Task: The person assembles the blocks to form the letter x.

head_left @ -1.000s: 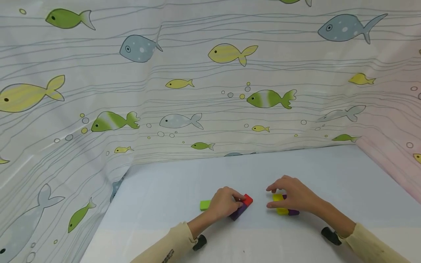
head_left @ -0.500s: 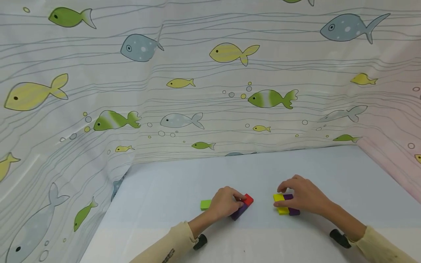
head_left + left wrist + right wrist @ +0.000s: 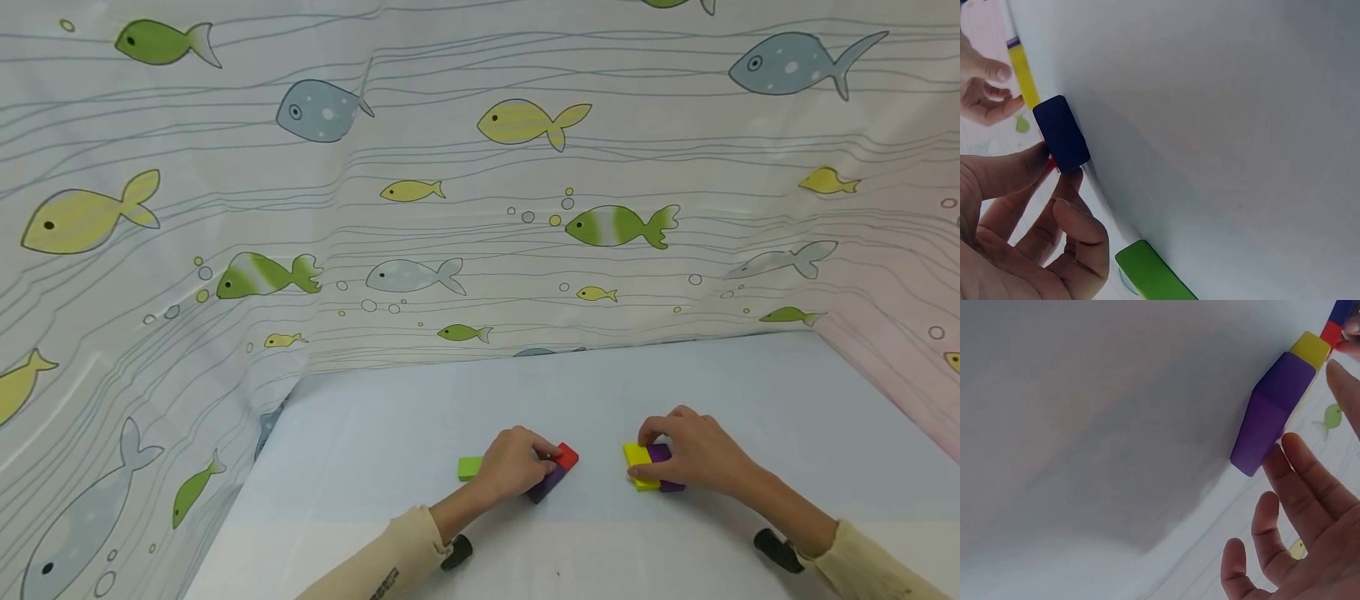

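My left hand pinches a dark blue block between thumb and fingers. A red block adjoins its far end. In the left wrist view the dark blue block's end faces the camera. My right hand hovers over a yellow block set side by side with a purple one. The forefinger reaches the yellow block's far end, and the thumb is held above its near half. In the right wrist view the fingertips are close behind the purple block.
A green block lies left of the left hand, partly hidden by it. White table extends around the blocks. A fish-print curtain hangs behind and at the sides. Dark wrist-camera parts jut from below the sleeves.
My right hand has drawn to the right, and its forefinger has come down toward the yellow block's far end. The left hand keeps its hold on the dark blue block.
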Available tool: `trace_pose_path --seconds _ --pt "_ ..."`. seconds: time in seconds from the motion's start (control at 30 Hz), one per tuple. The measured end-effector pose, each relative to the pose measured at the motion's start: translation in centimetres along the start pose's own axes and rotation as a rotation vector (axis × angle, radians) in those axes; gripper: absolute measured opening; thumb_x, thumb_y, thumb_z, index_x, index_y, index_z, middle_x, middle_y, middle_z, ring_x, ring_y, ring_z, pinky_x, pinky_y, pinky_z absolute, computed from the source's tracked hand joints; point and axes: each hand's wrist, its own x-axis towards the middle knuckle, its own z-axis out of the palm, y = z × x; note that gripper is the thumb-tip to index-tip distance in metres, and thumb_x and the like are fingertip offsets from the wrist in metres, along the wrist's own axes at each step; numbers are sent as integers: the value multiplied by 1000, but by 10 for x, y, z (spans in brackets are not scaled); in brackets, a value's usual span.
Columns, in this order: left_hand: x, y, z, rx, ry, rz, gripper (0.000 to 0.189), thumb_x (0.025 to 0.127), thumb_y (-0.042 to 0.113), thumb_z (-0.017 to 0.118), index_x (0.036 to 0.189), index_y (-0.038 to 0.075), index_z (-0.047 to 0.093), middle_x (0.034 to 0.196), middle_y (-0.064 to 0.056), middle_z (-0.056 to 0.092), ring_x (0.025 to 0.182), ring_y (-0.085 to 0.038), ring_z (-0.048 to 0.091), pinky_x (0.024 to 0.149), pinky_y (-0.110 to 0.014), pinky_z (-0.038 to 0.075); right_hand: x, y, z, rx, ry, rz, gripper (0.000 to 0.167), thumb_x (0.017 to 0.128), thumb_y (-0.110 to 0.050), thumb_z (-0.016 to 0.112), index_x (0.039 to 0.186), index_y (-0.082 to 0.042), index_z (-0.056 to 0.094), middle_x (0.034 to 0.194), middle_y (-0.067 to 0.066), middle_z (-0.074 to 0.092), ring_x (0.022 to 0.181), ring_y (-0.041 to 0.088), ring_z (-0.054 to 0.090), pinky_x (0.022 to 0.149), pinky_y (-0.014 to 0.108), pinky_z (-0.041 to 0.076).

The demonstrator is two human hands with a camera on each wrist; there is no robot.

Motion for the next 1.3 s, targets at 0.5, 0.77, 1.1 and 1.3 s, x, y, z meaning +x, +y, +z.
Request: trace_pose_path --seconds 0.5,0.77,1.1,1.3 --pt "1 -1 -1 -13 -6 -13 15 84 7 75 97 12 81 87 3 71 75 -6 55 60 -24 44 1 -7 2 37 -30 22 38 69 -53 84 94 -29 68 91 -14 61 90 19 49 68 35 44" --pt "1 -2 -2 -19 -10 -13 15 84 7 75 97 12 81 86 3 71 75 -7 55 59 -24 45 -1 -11 0 126 -74 7 35 72 -41 86 98 -26 69 95 -12 65 89 17 49 68 32 45" --pt "1 -3 -3 -23 -15 -7 16 85 7 75 98 12 81 90 0 71 75 -7 55 60 -24 45 -4 -12 1 143 -70 5 41 70 -45 86 101 -23 70 95 -11 64 85 15 48 68 31 44" --pt "2 -3 -3 -8 -14 4 16 85 7 74 98 11 81 88 0 71 75 -6 55 59 -24 44 -5 -15 2 125 -62 27 42 69 -45 88 99 -23 70 90 -9 61 83 15 48 66 29 45"
